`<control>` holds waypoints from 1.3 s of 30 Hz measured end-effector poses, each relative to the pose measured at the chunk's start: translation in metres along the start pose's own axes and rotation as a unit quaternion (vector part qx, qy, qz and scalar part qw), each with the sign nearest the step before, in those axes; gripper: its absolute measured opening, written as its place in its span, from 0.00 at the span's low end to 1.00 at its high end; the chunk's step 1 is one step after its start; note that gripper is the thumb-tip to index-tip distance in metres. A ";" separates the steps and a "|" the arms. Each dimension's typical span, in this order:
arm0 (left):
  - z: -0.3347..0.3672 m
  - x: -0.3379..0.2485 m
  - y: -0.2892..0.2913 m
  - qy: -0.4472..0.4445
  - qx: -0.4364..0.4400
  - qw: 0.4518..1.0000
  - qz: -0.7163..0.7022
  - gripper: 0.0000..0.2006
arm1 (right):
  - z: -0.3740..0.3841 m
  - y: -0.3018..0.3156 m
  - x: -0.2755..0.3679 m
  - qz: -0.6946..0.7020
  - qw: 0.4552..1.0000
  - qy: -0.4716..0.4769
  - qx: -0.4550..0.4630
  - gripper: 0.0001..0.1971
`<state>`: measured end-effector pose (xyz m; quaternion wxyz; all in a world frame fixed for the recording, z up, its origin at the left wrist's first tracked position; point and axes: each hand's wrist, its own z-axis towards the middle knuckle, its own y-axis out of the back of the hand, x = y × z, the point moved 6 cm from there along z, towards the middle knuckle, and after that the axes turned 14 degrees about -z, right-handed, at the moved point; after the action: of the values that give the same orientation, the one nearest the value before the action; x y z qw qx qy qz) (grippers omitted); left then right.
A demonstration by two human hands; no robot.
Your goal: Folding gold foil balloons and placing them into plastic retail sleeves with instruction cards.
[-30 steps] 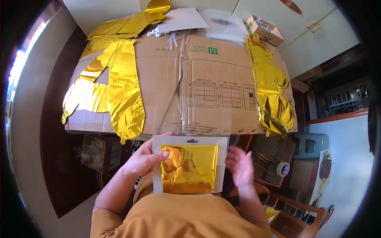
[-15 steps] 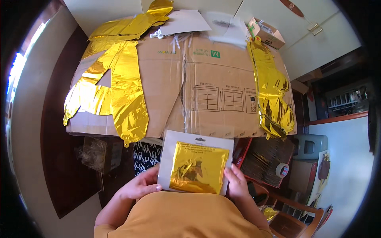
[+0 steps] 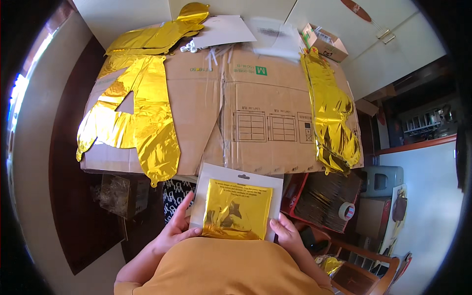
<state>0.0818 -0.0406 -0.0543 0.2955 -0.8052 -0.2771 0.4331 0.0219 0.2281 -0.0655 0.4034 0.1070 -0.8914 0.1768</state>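
In front of my body I hold a flat clear package (image 3: 238,206) with a white card top and a folded gold foil balloon inside. My left hand (image 3: 172,236) grips its lower left edge, thumb on the front and one finger stretched up beside it. At the lower right edge my right hand (image 3: 287,233) pinches it, thumb on the front and the other fingers behind. On the cardboard ahead lies a flat, letter-shaped gold foil balloon (image 3: 153,108) with a triangular hole. Another gold foil balloon (image 3: 330,113) lies along the right side.
Flattened cardboard (image 3: 196,98) covers the work surface. More gold foil (image 3: 147,39), a white sheet (image 3: 223,30), small white pieces (image 3: 188,47) and a small open box (image 3: 324,43) are at the back. A tape roll (image 3: 346,211) sits on a red-edged box at right; a wooden chair (image 3: 383,268) stands nearer.
The package has shifted slightly left and tilted a little. A finger of my left hand has lifted away from its edge and points up. My right hand has moved slightly lower and left.
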 end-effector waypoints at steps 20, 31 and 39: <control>0.060 -0.021 -0.005 -0.203 -0.021 0.916 0.345 0.52 | 0.043 0.006 0.035 0.050 0.980 0.129 0.143 0.50; 0.058 -0.016 -0.014 -0.187 0.027 0.943 0.275 0.56 | 0.045 0.019 0.034 -0.043 0.979 0.175 0.098 0.55; 0.070 -0.009 -0.003 -0.219 -0.036 0.946 0.238 0.47 | 0.045 0.018 0.039 0.070 0.977 0.168 0.107 0.52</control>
<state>0.0170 -0.0288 -0.0789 0.0865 -0.7432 -0.1510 0.6460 -0.0402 0.2246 -0.0682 0.5205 0.0559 -0.7919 0.3144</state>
